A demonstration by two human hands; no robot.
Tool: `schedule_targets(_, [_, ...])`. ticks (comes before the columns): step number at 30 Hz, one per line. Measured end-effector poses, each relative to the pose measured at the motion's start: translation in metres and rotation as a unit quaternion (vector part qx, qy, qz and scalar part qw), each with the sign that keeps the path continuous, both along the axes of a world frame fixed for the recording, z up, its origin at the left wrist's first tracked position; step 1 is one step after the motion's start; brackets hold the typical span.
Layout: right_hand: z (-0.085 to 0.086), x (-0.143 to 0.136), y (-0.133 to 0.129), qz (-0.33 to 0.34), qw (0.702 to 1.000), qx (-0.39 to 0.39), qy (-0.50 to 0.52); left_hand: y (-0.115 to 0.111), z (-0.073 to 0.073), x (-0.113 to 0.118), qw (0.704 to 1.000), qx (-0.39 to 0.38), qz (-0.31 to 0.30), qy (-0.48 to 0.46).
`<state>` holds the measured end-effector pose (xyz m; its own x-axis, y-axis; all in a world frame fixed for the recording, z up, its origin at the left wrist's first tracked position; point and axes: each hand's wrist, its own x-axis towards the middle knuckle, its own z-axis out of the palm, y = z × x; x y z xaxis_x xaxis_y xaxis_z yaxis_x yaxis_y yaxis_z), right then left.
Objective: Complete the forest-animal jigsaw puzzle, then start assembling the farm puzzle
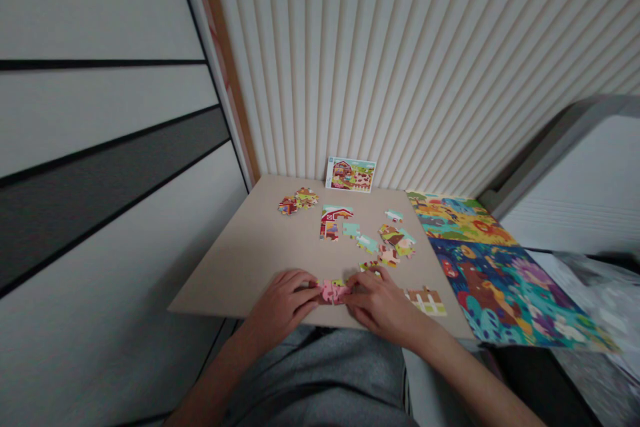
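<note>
Near the table's front edge, two pink jigsaw puzzle pieces (pixel 333 292) lie side by side between my hands. My left hand (pixel 287 297) pinches the left side of them with thumb and fingertips. From the other side, my right hand (pixel 377 300) grips the right side, its fingers bent over the edge. Whether the two pieces are locked together I cannot tell. A joined fence section (pixel 426 301) lies to the right of my right hand. Beyond the hands is a partly joined red barn section (pixel 330 221), with loose pieces (pixel 393 237) to its right.
A reference picture card (pixel 351 174) leans against the pleated curtain (pixel 320 67) at the back. A small pile of puzzle pieces (pixel 299 201) sits at the back left of the table (pixel 235 260). Colourful finished puzzles (pixel 515 293) lie on the right. White panels stand on the left.
</note>
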<state>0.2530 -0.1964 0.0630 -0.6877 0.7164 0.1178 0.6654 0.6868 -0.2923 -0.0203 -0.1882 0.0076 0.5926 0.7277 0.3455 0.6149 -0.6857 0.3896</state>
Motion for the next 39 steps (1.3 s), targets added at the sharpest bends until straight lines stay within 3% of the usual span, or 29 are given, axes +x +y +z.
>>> schedule_targets(9, [-0.005, -0.015, -0.014, -0.031, 0.999, 0.025, -0.01, -0.001, 0.002, 0.002, 1.0, 0.005, -0.003, 0.002])
schedule_targets(14, [0.0, -0.015, -0.015, -0.022, 1.0, 0.018, -0.007, -0.007, 0.007, 0.006, 1.0, 0.013, 0.009, -0.001])
schedule_targets(17, [0.002, -0.002, -0.01, -0.035, 0.999, 0.024, 0.024, -0.015, 0.009, 0.014, 1.0, 0.024, -0.006, 0.004])
schedule_targets(22, [-0.006, 0.043, 0.011, -0.141, 0.988, 0.06, 0.03, -0.026, 0.007, 0.03, 0.998, 0.038, -0.044, 0.023])
schedule_targets(26, [-0.009, 0.07, 0.006, -0.132, 0.99, 0.039, 0.015, -0.026, 0.003, 0.034, 0.997, 0.036, -0.044, 0.045])
schedule_targets(32, [-0.018, 0.076, -0.031, -0.116, 0.993, 0.004, 0.035, -0.027, 0.001, 0.032, 0.997, 0.028, -0.052, 0.048])
schedule_targets(39, [-0.04, 0.074, -0.027, -0.124, 0.989, 0.022, 0.074, -0.027, 0.004, 0.033, 0.997, 0.019, -0.051, 0.048])
